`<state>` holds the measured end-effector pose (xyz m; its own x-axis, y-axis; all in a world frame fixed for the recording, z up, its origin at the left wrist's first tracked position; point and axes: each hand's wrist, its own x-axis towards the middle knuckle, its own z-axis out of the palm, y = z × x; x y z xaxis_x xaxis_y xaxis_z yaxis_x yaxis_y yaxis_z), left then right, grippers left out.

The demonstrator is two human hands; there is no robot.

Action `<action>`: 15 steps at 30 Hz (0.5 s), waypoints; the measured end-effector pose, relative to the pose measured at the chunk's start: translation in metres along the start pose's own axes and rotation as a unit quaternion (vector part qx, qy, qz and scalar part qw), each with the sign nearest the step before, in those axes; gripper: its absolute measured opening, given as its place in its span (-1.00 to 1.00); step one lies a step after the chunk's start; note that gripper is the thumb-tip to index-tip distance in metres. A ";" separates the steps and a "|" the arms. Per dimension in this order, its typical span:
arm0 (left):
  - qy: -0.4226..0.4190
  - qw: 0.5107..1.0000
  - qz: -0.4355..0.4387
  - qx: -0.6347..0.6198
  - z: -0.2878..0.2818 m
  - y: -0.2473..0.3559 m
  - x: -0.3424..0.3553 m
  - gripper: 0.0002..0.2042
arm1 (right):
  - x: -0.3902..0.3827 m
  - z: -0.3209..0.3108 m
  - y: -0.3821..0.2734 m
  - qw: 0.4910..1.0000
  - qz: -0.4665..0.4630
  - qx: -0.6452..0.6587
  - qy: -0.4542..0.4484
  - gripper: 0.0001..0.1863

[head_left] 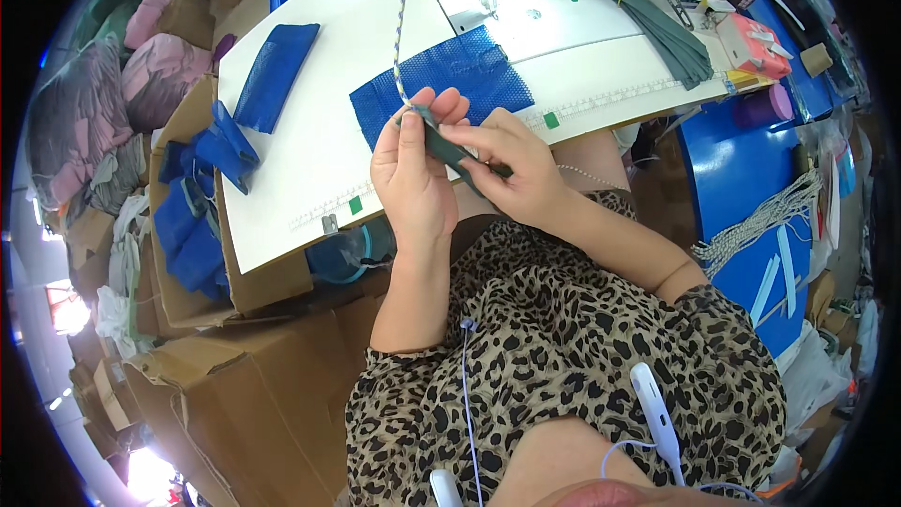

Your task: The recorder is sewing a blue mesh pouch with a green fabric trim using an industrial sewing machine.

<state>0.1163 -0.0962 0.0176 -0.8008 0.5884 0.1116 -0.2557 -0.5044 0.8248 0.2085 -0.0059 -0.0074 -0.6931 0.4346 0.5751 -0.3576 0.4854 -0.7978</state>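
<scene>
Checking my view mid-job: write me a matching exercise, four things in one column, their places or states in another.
1. Single green strip
2. Blue mesh piece
3. Cord bundle
4. Open cardboard box

A. on the blue surface, right side
B. contains blue pieces
C. held by left hand and right hand
D. lying on the white tabletop

Pairs: 1-C, 2-D, 3-A, 4-B

A white table (324, 94) bears blue mesh (469, 66) — and green strips (657, 30).
</scene>
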 end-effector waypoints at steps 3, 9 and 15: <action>0.013 0.999 -0.046 -0.024 0.006 -0.005 0.003 -0.70 | 0.003 0.002 0.002 0.984 -0.088 -0.154 0.007 -0.46; 0.004 0.991 -0.076 -0.111 0.009 -0.007 0.001 -0.67 | 0.005 0.000 -0.006 0.973 -0.072 -0.218 -0.014 -0.53; 0.011 0.998 -0.049 -0.034 0.019 -0.010 -0.009 -0.63 | 0.000 0.000 -0.003 0.980 -0.057 -0.191 -0.011 -0.47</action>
<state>0.1359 -0.0845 0.0189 -0.7815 0.6236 0.0203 -0.3684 -0.4874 0.7917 0.2090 -0.0074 -0.0052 -0.6776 0.3457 0.6492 -0.1769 0.7802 -0.6000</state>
